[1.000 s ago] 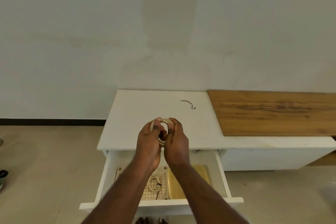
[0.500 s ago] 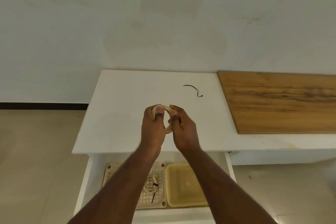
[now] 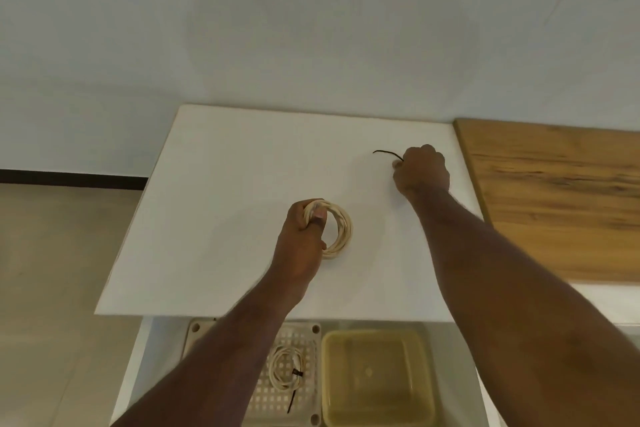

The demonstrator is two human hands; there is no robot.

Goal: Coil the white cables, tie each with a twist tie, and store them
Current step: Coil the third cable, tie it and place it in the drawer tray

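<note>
Right hand is leaving the coiled cable, pinching the black twist tie beyond it.
Left hand is gripping the coil over the white cabinet top — fingertips hidden; below, in the drawer, a tied coil is lying in the perforated tray beside a yellow tub.

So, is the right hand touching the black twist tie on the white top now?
Touching. In the head view the right hand has its fingertips closed on one end of the black twist tie; the rest of the tie sticks out to the left, with no gap showing.

Left hand grips the coiled white cable over the counter, right hand pinches the black twist tie.
</note>
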